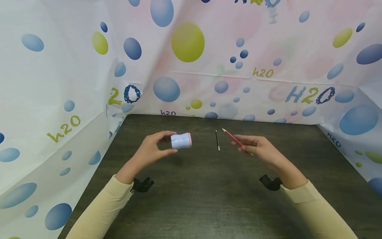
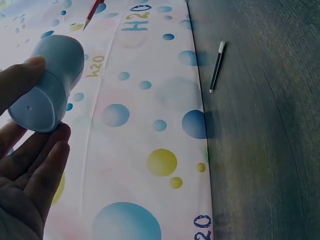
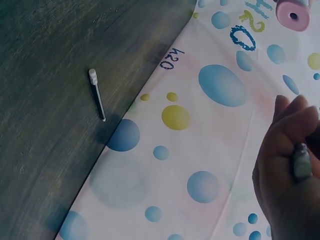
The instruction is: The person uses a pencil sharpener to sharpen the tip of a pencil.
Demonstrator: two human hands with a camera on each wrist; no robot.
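Note:
My left hand [image 1: 150, 147] holds a light blue pencil sharpener [image 1: 180, 141] between thumb and fingers, above the table. Its pink end [image 3: 293, 16], with a round hole in it, faces right toward the other hand. In the left wrist view the sharpener [image 2: 57, 70] shows its smooth blue body, with the thumb on top and the fingers below. My right hand [image 1: 259, 147] pinches a red pencil [image 1: 231, 136], its sharpened tip pointing up and to the left. Tip and sharpener are apart. On the table between the hands lies a short black pencil [image 1: 218, 140] with a white eraser.
The dark wooden table [image 1: 197, 199] spreads beneath both hands. A white sheet [image 1: 209, 73] with blue and green dots and "H2O" lettering stands behind the table and along its sides. Black straps [image 1: 143, 184] sit at both wrists.

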